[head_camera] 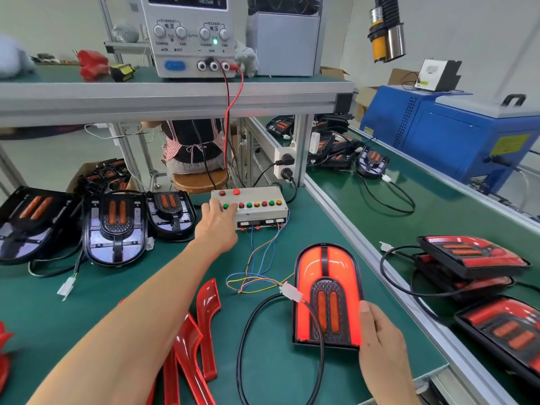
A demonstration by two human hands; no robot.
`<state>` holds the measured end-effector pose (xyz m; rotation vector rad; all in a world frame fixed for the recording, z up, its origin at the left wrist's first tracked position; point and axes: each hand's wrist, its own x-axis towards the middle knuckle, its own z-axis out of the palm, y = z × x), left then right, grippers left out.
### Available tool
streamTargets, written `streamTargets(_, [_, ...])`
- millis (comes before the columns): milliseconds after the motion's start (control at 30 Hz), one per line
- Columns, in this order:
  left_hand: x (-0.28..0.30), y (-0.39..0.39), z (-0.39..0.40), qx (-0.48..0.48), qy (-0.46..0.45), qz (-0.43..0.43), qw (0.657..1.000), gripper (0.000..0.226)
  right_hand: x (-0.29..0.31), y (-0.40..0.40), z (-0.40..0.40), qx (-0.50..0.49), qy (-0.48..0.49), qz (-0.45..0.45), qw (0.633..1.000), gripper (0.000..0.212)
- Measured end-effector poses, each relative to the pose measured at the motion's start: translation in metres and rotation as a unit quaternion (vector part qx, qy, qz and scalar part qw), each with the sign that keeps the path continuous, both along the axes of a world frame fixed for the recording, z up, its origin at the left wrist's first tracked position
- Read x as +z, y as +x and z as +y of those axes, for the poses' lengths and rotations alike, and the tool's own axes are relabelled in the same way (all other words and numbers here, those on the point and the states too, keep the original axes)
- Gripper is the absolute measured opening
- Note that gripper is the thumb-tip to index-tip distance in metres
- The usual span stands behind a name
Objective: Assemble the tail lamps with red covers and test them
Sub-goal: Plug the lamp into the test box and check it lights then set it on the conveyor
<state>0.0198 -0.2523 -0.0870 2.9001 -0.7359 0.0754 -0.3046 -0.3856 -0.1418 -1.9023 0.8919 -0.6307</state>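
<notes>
Left hand (217,222): fingers straight, pressing a button on the test box (251,207). Right hand (380,336): fingers curled over the near right edge of the covered tail lamp (325,296), thumb on its face, holding it flat on the counter (117,287).

We judge we're mid-test: cover on, connector plugged, red outline lit, amber bars seem unlit. Finished units are stacked on the right; three uncovered lamps (114,226) at far left and loose red covers (201,331) near us are left to do.

Lamp's long axis runs near to far, rounded end pointing far toward the box.
</notes>
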Motion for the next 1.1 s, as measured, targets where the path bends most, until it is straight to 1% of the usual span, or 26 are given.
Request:
streamTargets(267, [0.001, -0.002, 0.000, 0.005, 0.011, 0.005, 1.000, 0.072, -0.002, 0.000, -0.001, 0.003, -0.001, -0.002, 1.000, 0.057])
streamTargets(300, [0.001, -0.004, -0.002, 0.005, 0.018, -0.008, 1.000, 0.073, -0.003, 0.000, -0.001, 0.008, 0.002, 0.003, 1.000, 0.056])
streamTargets(400, [-0.003, -0.011, -0.012, -0.002, 0.041, -0.090, 0.995, 0.069, -0.004, 0.000, -0.001, 0.017, 0.007, 0.010, 1.000, 0.056])
streamTargets(467, [-0.006, -0.016, -0.025, -0.027, 0.043, -0.114, 0.992, 0.066, -0.002, 0.000, -0.001, 0.018, 0.004, 0.010, 1.000, 0.056])
streamTargets(633, [-0.006, -0.016, -0.058, -0.080, 0.068, -0.083, 0.991, 0.074, 0.002, -0.001, 0.003, 0.026, 0.007, 0.012, 1.000, 0.057])
streamTargets(833, [-0.002, -0.010, -0.075, -0.068, 0.084, -0.026, 0.994, 0.080, 0.000, 0.000, 0.001, 0.023, -0.005, 0.025, 0.999, 0.056])
streamTargets(1100, [-0.006, -0.001, -0.076, -0.056, 0.063, 0.016, 0.996, 0.076, 0.000, 0.001, 0.001, 0.003, -0.019, 0.017, 1.000, 0.055])
